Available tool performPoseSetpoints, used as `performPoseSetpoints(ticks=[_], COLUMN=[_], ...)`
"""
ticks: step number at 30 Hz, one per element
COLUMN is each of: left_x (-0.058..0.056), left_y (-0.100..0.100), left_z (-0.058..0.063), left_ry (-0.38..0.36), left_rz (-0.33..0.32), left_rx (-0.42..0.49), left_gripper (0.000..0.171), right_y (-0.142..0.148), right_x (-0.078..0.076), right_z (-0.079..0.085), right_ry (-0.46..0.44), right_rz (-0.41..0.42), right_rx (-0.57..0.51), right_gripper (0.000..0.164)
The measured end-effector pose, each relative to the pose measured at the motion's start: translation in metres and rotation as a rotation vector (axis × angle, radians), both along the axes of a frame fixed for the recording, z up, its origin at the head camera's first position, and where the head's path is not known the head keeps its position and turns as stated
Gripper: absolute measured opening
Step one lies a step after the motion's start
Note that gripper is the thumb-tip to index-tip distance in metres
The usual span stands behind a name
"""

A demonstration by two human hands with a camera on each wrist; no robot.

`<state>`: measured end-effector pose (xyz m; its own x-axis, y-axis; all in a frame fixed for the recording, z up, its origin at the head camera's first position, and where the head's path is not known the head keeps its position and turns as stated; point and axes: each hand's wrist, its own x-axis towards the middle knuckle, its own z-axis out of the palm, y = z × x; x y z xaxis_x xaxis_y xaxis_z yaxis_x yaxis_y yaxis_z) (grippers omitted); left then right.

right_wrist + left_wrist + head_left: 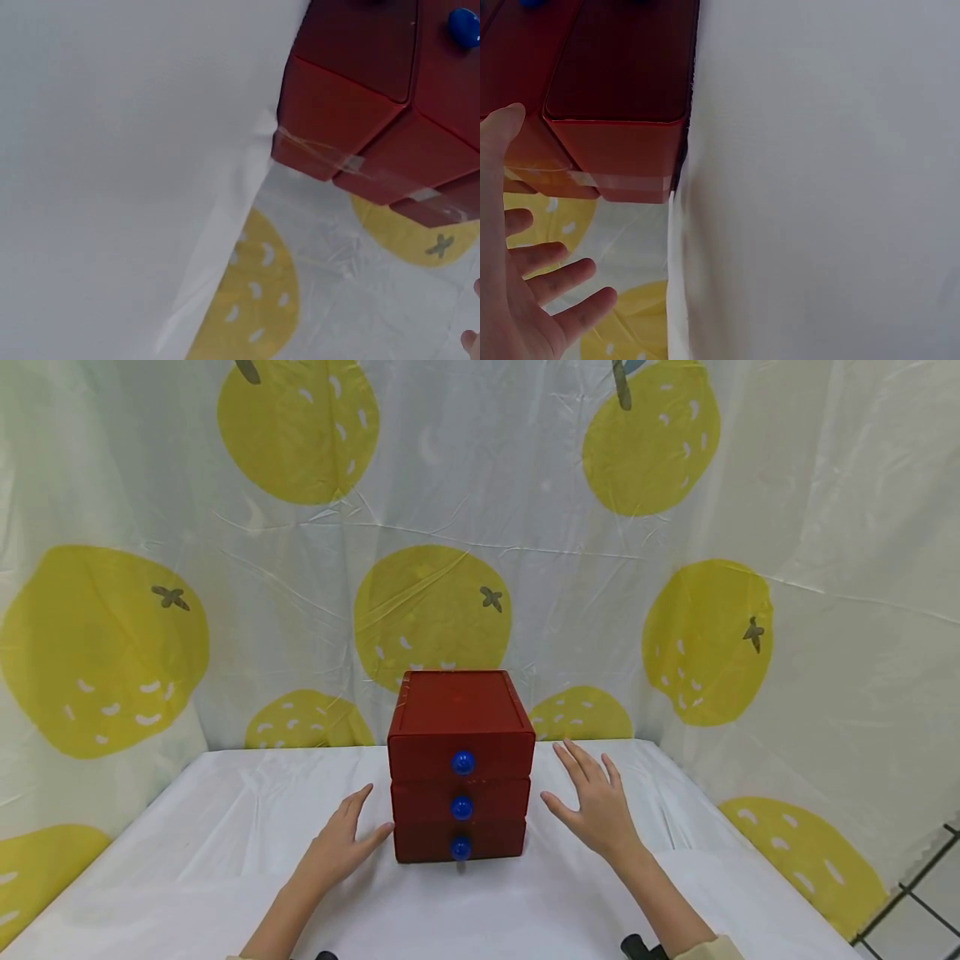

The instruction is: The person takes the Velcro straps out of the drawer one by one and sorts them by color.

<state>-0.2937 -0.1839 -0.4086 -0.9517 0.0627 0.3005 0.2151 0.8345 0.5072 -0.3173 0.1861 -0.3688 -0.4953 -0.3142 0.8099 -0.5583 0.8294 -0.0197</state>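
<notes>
A red box of stacked drawers (427, 760) stands on the white-covered table, its front toward me. Each of its three drawers has a round blue knob (462, 763), and all three sit pushed in. At the box's left side is my left hand (337, 847), fingers spread, the thumb tip right by the lower part of the box. The left wrist view shows the same hand (525, 300) with straight, parted fingers beside the red side wall. My right hand (596, 806) hovers off the right side, fingers spread and holding nothing. In the right wrist view only fingertips (470, 341) show at the edge.
White cloth covers the table (247, 827). Behind it and along the sides hangs a pale curtain (555, 585) printed with yellow fruit. Clear tape (352, 163) runs along the box's side. A dark grid rack (907, 889) stands at the far right, beyond the table.
</notes>
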Motion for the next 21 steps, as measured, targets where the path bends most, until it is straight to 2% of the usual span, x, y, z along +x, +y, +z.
performPoseSetpoints(ticks=[12, 21], left_x=[0.002, 0.002], left_y=[0.004, 0.008], left_z=[-0.001, 0.0], left_ry=[0.037, 0.02], left_rz=[-0.008, 0.006], left_rx=[0.096, 0.172], left_gripper=[0.078, 0.076], right_y=[-0.008, -0.015], right_x=[0.0, 0.002], right_z=[0.007, 0.011], right_ry=[0.124, 0.175], right_rz=[0.052, 0.077], right_rx=[-0.021, -0.024], right_gripper=[0.067, 0.065])
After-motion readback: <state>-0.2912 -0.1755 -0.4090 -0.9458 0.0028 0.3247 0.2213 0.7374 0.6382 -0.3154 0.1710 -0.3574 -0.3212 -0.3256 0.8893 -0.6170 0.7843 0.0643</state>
